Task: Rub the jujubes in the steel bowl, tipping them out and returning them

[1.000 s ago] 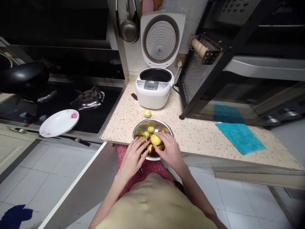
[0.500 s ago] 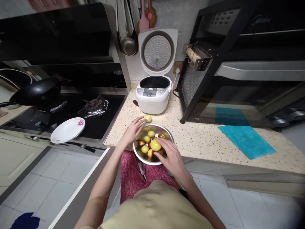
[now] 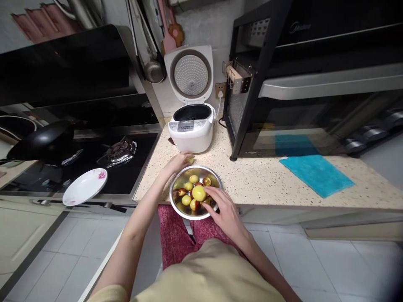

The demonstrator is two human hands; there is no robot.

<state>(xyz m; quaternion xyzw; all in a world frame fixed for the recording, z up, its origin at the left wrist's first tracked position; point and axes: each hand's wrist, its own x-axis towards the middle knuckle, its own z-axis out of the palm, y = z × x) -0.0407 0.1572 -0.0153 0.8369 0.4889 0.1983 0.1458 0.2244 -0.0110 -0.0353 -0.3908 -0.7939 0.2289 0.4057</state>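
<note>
A yellow fruit (image 3: 199, 193) is being pinched by the right hand (image 3: 228, 212) over the metal bowl (image 3: 193, 217), where several fruits (image 3: 186, 200) are already being held, while one remaining fruit (image 3: 189, 160) beyond it on the tabletop (image 3: 252, 180) is being partly covered by the left hand (image 3: 176, 163), its grip being hidden

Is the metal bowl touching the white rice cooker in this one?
Apart. The head view shows a strip of speckled counter between the far rim of the metal bowl and the base of the rice cooker.
</note>
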